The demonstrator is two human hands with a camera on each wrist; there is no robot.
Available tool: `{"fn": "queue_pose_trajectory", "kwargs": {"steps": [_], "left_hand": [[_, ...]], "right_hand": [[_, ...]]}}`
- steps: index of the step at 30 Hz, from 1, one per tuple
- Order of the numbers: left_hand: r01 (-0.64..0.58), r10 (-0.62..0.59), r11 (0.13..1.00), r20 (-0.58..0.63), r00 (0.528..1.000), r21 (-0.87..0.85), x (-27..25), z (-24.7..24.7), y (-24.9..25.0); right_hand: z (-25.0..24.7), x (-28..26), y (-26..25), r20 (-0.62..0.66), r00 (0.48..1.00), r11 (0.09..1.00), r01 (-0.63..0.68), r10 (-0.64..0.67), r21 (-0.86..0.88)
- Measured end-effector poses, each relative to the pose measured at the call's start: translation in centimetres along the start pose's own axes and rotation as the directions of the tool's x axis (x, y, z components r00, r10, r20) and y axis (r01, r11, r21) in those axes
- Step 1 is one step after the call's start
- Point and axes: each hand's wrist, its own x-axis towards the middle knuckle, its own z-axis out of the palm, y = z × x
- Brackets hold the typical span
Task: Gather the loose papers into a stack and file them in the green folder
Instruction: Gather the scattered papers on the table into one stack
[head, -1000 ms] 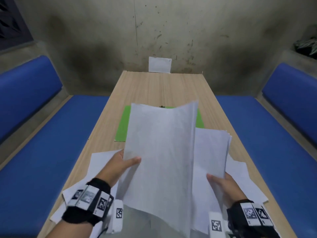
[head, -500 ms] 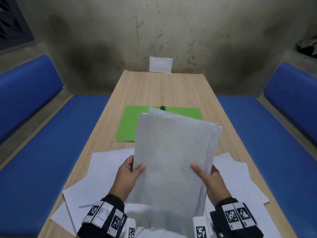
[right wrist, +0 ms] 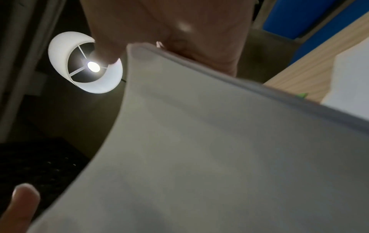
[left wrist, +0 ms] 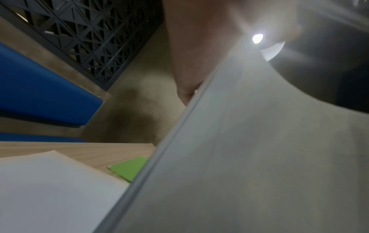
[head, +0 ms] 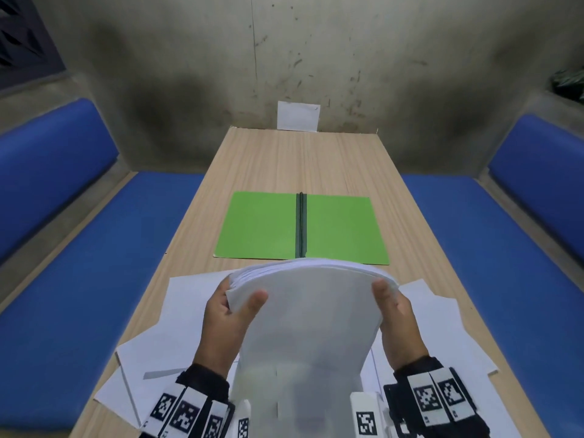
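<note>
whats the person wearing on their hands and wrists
Both hands are bare. The left hand and right hand each end in a black wrist cuff ringed with white blocks printed with black square code markers; a white marked block sits inside each wrist.

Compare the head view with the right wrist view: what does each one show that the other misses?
Only the head view shows the green folder lying open flat, the loose sheets still on the table, and the left hand gripping the stack. Only the right wrist view shows the lit ceiling lamp overhead. Both show the paper stack curving upward, with the right hand gripping its edge.
</note>
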Motion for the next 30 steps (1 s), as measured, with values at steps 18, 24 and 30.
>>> {"fn": "queue_pose_trajectory", "kwargs": {"steps": [18, 24, 30], "left_hand": [[0.229, -0.289, 0.919, 0.153, 0.945, 0.320, 0.2, -1.6, -5.5], [0.337, -0.372, 0.882, 0.049, 0.927, 0.331, 0.5, -1.2, -7.5], [0.285, -0.285, 0.895, -0.052, 0.957, 0.342, 2.3, -2.5, -5.5]], "right_hand": [[-1.3, 0.3, 4.0, 0.044, 0.969, 0.953, -0.230, 0.243, -0.197], [-0.8, 0.5, 5.7, -0.006, 0.958, 0.934, -0.280, 0.286, -0.221], [-5.2, 1.1, 6.9, -0.069, 0.982, 0.849, -0.185, 0.174, -0.495]]}}
